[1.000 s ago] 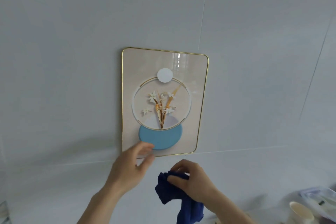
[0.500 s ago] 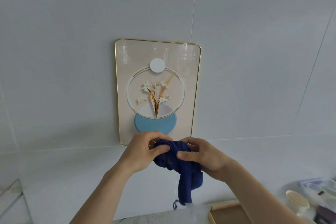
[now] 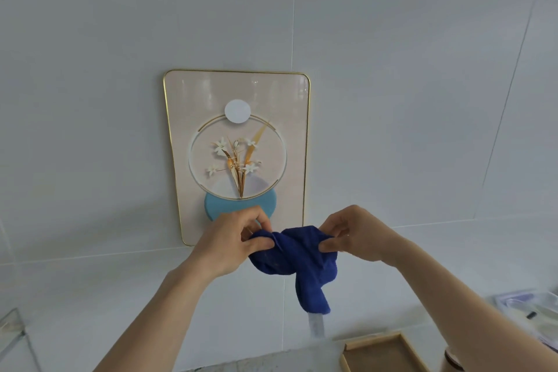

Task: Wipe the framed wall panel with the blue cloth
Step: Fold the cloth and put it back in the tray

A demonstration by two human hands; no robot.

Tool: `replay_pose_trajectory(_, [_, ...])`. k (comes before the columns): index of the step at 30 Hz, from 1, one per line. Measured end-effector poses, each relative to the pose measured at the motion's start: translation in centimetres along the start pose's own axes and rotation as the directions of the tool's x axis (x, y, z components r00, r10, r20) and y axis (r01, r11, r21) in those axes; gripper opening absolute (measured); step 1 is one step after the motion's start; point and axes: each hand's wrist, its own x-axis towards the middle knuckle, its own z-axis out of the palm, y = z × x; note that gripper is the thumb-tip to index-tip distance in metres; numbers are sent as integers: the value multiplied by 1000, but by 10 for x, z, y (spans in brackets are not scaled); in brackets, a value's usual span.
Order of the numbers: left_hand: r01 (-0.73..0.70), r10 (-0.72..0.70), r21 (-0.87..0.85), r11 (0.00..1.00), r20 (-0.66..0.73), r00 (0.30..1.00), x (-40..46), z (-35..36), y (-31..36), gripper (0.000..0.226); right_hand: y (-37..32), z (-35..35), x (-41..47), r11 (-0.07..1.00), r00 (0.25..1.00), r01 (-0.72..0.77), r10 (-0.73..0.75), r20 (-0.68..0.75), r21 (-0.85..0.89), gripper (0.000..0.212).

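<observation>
While spreading: my left hand (image 3: 232,240) and right hand (image 3: 354,232) pinch the blue cloth (image 3: 297,260).
Advice: flatten it before touching the framed wall panel (image 3: 181,118).

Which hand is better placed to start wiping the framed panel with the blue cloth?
Probably the left hand. It pinches the blue cloth right in front of the framed panel, overlapping its lower edge. The right hand also grips the cloth but sits off the panel's right side.
</observation>
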Motion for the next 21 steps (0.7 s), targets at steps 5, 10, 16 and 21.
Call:
replay_pose_trajectory(5, [15,-15,23,1000,-2,1000,7,14,5,17,15,-13,-2,996,1000,0,-3,-28,-92,17])
replay_pose_trajectory(10, [38,-38,58,998,0,999,14,30,11,16,29,-19,-4,991,998,-7,-1,-55,-137,23])
replay_pose_trajectory(16, [46,-46,87,995,-7,999,27,57,24,18,55,-32,-12,988,997,-1,-12,-82,-156,29])
replay_pose_trajectory(21, [50,-50,82,995,7,999,42,93,41,20,86,-49,-24,987,993,-50,34,-111,-151,24])
